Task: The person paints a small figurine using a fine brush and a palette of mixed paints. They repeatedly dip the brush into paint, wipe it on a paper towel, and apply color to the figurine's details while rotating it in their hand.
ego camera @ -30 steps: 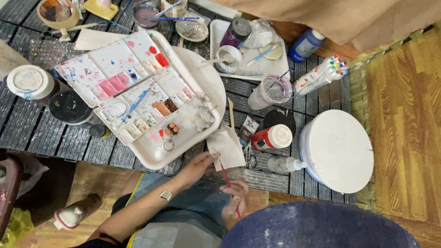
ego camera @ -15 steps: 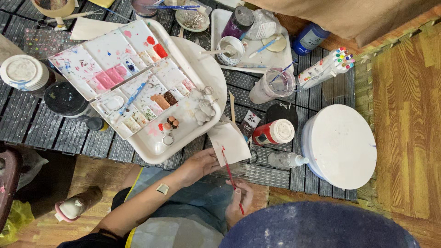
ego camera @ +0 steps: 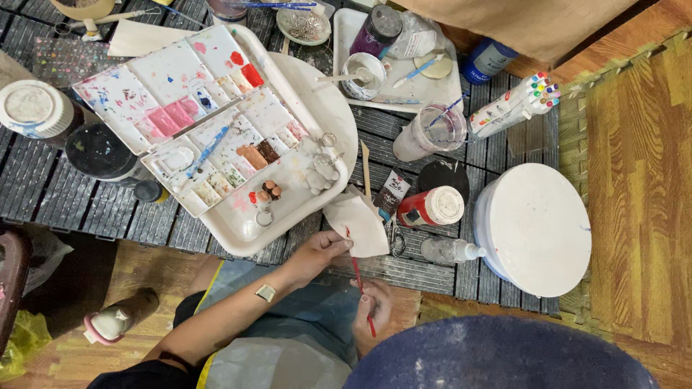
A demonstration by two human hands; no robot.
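Your left hand [ego camera: 317,253] has its fingers pinched together on the lower edge of a white tissue [ego camera: 358,225], which lies on the near edge of the desk [ego camera: 43,189], just right of the white tray [ego camera: 238,229]. Your right hand [ego camera: 373,310] has its fingers closed round a thin red brush [ego camera: 362,292]; the brush runs up from that hand to the tissue, and its tip meets the tissue beside a small red smear.

The bristles are too fine to make out, and part of the right hand is cut off by the dark blue round shape [ego camera: 497,356] at the bottom.

Your left forearm comes in from the lower left, wrist straight, a small patch stuck near it. The right hand sits low, near your lap, knuckles up.
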